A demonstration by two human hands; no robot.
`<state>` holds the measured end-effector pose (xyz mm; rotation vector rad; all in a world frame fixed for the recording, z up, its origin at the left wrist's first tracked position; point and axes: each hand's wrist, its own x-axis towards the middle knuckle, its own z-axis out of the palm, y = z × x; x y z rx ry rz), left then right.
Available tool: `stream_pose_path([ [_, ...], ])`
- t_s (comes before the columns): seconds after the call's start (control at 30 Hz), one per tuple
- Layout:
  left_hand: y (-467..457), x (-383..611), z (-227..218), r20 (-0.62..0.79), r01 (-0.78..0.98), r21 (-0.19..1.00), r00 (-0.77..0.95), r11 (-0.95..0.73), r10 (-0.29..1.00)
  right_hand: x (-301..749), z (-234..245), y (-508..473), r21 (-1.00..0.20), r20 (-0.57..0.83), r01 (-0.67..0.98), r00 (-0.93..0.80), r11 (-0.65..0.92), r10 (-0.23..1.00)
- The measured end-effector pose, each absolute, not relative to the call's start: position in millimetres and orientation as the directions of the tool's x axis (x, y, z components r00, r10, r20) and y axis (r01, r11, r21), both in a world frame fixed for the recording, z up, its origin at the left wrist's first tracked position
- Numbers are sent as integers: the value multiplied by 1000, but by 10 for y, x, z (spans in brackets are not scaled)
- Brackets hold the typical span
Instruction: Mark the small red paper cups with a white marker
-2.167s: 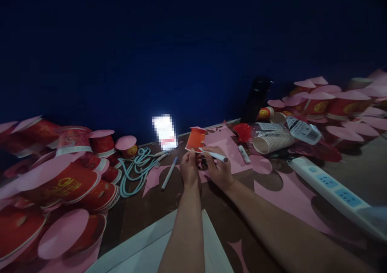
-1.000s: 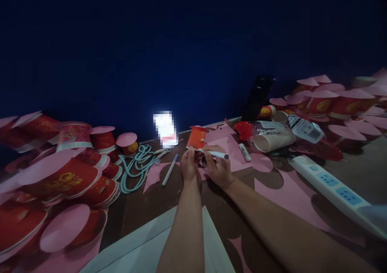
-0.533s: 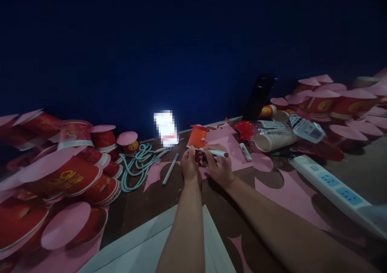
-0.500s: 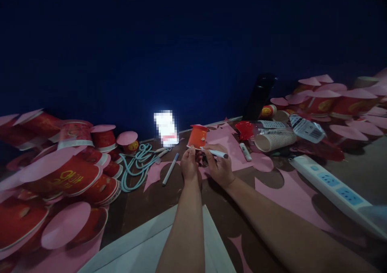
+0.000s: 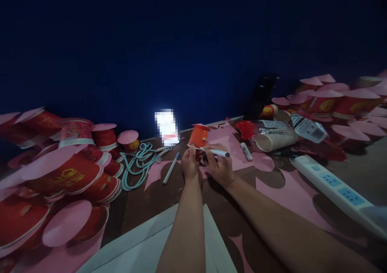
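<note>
A small orange-red paper cup [image 5: 199, 136] is upside down, its white rim toward me. My left hand [image 5: 190, 164] is closed on the rim, thumb on its near edge. Pinched in my right hand [image 5: 220, 168] is a white marker pen [image 5: 216, 152], its dark end pointing right and its other end at the cup's rim. Whether the tip touches the cup I cannot tell. A second marker [image 5: 171, 168] lies on the table left of my hands. Cut pink paper [image 5: 223, 138] spreads behind and right of the cup.
Red cups with pink paper discs [image 5: 104, 138] crowd the left; more [image 5: 326, 101] stand at the right. A lit phone [image 5: 167, 126], a teal cord [image 5: 128, 174], stacked paper cups [image 5: 275, 140], a glue stick [image 5: 246, 152], a power strip [image 5: 335, 188] and a dark bottle [image 5: 261, 95] surround my hands.
The cup tilts slightly in my left hand. Both hands and the marker hold nearly the same place; the whole view shifts a few pixels.
</note>
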<state>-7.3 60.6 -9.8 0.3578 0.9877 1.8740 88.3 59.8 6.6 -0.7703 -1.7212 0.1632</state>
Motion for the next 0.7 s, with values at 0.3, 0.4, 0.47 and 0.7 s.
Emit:
stream_pose_path([
  [0.3, 588, -64, -68, -176, -603, 769, -516, -210, 838, 875, 77, 593, -486, 813, 419, -105, 767, 573],
  [0.4, 582, -64, -58, -178, -614, 759, -517, -218, 837, 872, 68, 594, -481, 818, 438, -89, 760, 569],
  [0.47, 583, -66, -61, -186, -610, 764, -520, -210, 834, 870, 62, 595, -485, 818, 448, -72, 751, 571],
  [0.7, 592, -75, -80, -180, -597, 775, -527, -210, 831, 868, 63, 594, -490, 810, 415, -108, 767, 576],
])
